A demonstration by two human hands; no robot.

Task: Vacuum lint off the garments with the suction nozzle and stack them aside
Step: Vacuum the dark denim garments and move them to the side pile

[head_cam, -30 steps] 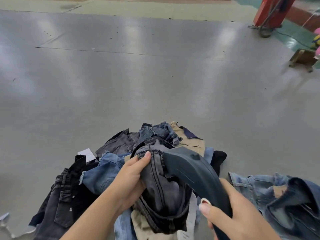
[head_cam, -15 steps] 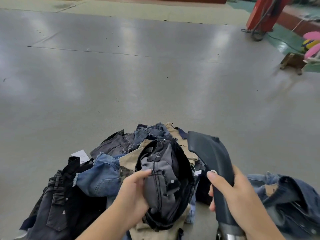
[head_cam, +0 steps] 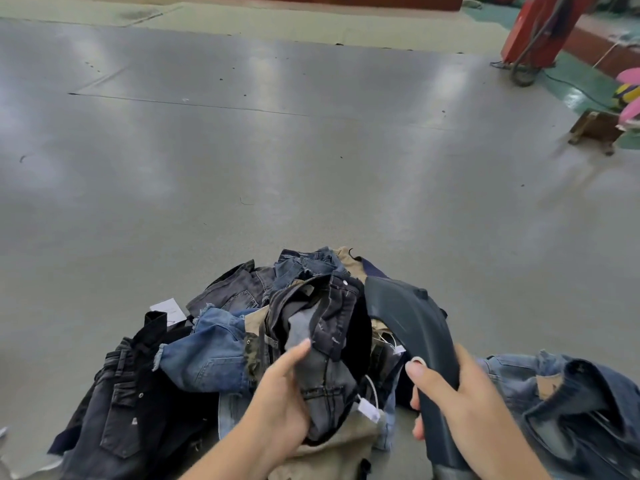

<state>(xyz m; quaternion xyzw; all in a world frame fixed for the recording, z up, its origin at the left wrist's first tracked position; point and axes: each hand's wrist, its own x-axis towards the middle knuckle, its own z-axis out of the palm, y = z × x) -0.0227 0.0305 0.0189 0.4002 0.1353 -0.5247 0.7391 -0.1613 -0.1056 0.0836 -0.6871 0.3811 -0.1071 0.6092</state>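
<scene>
My left hand grips a bunched dark grey denim garment and holds it up over a heap of jeans and shorts on the grey floor. My right hand is wrapped around the dark suction nozzle. The nozzle's wide mouth points up and away, just to the right of the held garment and apart from it. A white tag dangles from the garment.
A blue denim piece lies alone on the floor at my right. A white label lies left of the heap. A red machine base with cables and a wooden stand are at the far right.
The nozzle came out of the garment's opening and swung to its right. My left hand shifted its grip, turning the grey garment so its waistband faces up.
</scene>
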